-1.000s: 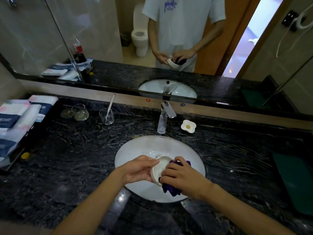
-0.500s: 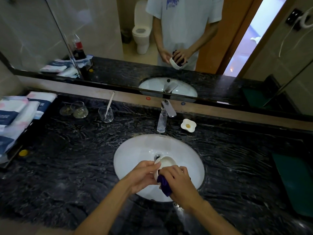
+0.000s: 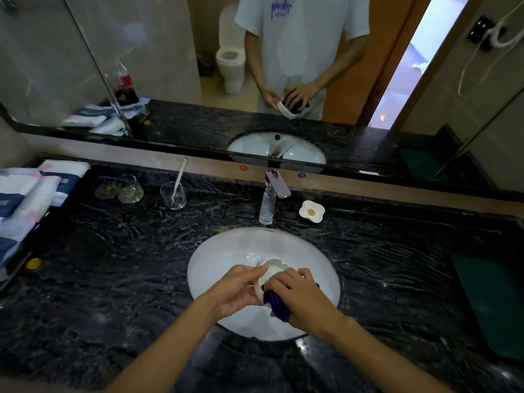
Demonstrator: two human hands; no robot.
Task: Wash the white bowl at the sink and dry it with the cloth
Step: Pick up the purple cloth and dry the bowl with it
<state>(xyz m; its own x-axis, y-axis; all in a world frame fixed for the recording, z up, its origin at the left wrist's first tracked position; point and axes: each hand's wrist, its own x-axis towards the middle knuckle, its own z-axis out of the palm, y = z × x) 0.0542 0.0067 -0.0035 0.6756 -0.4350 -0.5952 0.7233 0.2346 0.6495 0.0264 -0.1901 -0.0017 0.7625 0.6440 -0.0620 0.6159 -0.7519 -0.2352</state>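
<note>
Presently, by descending size:
Mirror point(image 3: 170, 66): one, along the wall behind the counter; it reflects the person holding the bowl and cloth.
Countertop point(image 3: 113, 265): one, dark veined stone.
Sink point(image 3: 221, 251): one white oval basin, set into the countertop.
Green mat point(image 3: 490, 302): one, at the right end of the counter.
Folded towels point(image 3: 25, 199): one stack at the far left, white with blue and pink; exact count cannot be told.
Hands: two. Left hand point(image 3: 235, 290) grips the white bowl's rim and side. Right hand point(image 3: 297, 296) is curled round the purple cloth and presses it into the bowl.
Faucet point(image 3: 269, 199): one, chrome, behind the basin.
White bowl point(image 3: 269, 272): one, held above the sink between both hands, tilted.
Purple cloth point(image 3: 276, 304): one, bunched under the right hand, touching the bowl.
Glasses: three, back left; one pair point(image 3: 124, 190) close together, one glass point(image 3: 173, 195) holding a white stick-shaped item.
Flower-shaped dish point(image 3: 312, 211): one, white, yellow centre, just right of the faucet.
Yellow cap point(image 3: 34, 263): one, near the towels.
</note>
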